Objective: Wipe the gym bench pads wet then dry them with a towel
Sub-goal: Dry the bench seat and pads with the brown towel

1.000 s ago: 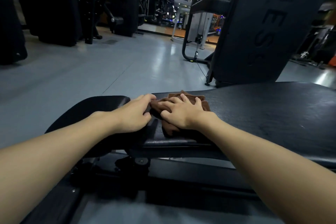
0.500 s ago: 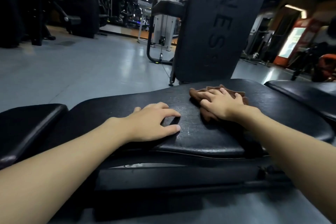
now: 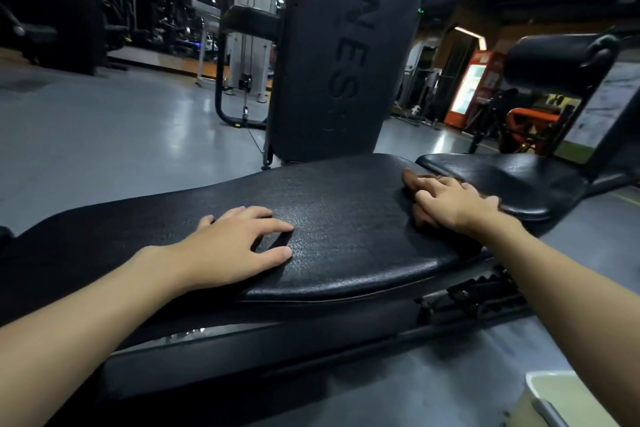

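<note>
Here our right hand [image 3: 450, 203] presses the cloth [image 3: 414, 180] flat at the pad's [image 3: 346, 218] far right end; our left hand [image 3: 239, 246] rests empty, splayed mid-pad. Overshooting could drop the cloth into the gap beyond.

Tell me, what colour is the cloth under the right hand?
Brown. The cloth shows in the head view, peeking out beneath the right hand.

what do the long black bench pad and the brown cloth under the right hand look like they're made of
The long black bench pad looks like vinyl or faux leather over padding: pebbled grain, a soft sheen, rounded edges with a piped seam. The brown cloth looks like soft towelling or microfibre, matte and bunched under the right hand, though little of it shows. The left hand rests flat on the pad.
</note>
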`<action>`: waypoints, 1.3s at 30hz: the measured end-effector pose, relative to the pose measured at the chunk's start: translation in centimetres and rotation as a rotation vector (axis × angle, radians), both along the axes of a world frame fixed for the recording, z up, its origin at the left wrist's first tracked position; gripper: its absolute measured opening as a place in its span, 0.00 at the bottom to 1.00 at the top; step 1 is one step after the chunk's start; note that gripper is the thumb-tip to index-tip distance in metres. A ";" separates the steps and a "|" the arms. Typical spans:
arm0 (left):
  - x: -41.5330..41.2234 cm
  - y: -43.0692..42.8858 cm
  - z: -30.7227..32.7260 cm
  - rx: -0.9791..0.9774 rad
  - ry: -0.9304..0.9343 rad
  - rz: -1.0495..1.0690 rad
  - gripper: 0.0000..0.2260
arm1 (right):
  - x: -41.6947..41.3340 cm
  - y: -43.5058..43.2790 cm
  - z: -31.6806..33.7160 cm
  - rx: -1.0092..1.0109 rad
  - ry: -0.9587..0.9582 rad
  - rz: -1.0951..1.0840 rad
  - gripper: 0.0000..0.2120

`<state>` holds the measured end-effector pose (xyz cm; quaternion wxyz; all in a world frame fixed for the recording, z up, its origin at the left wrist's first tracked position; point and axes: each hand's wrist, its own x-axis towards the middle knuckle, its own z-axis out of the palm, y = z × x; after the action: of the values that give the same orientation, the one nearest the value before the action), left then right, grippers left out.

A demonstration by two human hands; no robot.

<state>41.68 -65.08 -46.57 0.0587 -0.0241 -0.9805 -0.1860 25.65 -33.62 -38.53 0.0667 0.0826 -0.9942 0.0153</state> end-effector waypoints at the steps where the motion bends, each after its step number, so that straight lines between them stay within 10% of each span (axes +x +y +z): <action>1: 0.0 0.1 0.1 0.001 0.002 -0.001 0.34 | 0.8 0.1 -0.3 0.019 0.008 0.000 0.27; 16: 4.4 -6.2 -1.1 -0.054 0.010 -0.025 0.22 | 8.4 -5.4 -3.7 0.061 0.061 0.066 0.27; 39: 19.7 -21.3 -4.6 0.100 0.291 0.368 0.15 | 27.0 -39.0 -11.7 0.117 -0.138 0.851 0.26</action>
<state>61.34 -86.36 -51.17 0.2333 0.1315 -0.9391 -0.2153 52.67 -72.60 -50.21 -0.0170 0.4876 -0.8729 -0.0095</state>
